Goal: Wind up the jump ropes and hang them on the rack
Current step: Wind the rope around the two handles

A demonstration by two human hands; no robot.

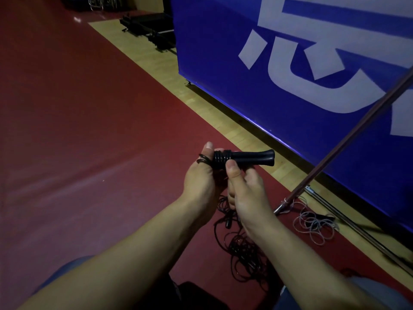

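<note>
Two black jump rope handles (250,157) lie side by side, held level in front of me. Black cord is wound several turns round their left end. My left hand (201,177) grips that wound end, and a loop of cord circles its thumb. My right hand (243,186) pinches the handles from below, thumb on top. Loose black rope (243,249) trails down from my hands and lies tangled on the red floor. A pale rope (315,224) lies coiled on the floor to the right. A metal rack pole (348,135) slants up to the right.
A blue padded barrier (290,86) with white lettering runs along the right. A strip of wooden floor (156,57) borders the red mat (78,130). Black equipment (154,27) sits at the far end. My knees show at the bottom edge.
</note>
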